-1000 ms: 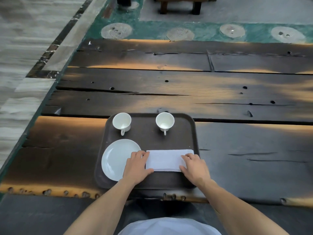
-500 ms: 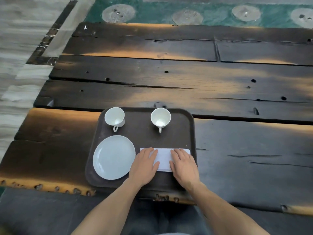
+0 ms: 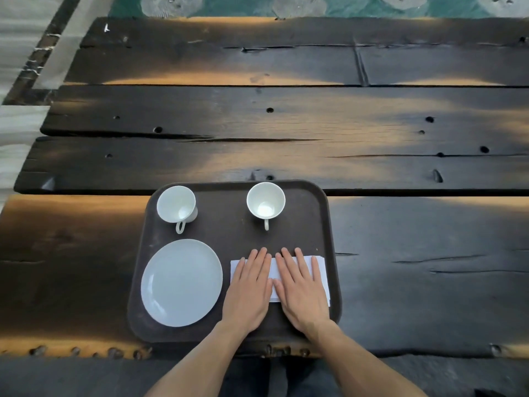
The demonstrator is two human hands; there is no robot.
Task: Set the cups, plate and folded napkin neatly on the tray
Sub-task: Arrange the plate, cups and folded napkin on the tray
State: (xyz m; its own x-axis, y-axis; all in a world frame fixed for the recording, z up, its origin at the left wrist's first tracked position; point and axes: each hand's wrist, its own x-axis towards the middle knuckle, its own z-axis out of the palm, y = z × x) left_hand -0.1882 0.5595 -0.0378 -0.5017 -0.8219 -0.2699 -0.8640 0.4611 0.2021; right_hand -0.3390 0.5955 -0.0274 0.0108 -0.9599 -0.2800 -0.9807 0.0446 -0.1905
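Dark wooden planks [image 3: 286, 124] make the table in front of me, with old cracks, small holes and warm orange patches of light on them. Beyond the far edge I see a green floor [image 3: 357, 7] with pale round marks, and at the far left some grey striped tiles [image 3: 17, 133].

On the near plank lies a dark brown tray [image 3: 229, 239] with rounded corners. At its far left corner stands the left cup [image 3: 176, 207], white, with its handle pointing toward me. Near this cup, closer to me, the round white plate [image 3: 181, 282] rests flat on the left half of the tray. At the far side, a little right of the middle, stands the right cup [image 3: 266, 200], also white and upright, handle toward me as well.

The folded white napkin [image 3: 320, 270] lies on the near right part of the tray, just beside the plate but not touching it. My left hand [image 3: 249, 290] is flat on the left part of the napkin, fingers straight and close together. My right hand [image 3: 300, 290] is flat on the right part in the same way, palm down. Both hands lie side by side, thumbs almost touching, and they cover most of the napkin, so only its left end, right end and a strip between the hands show.
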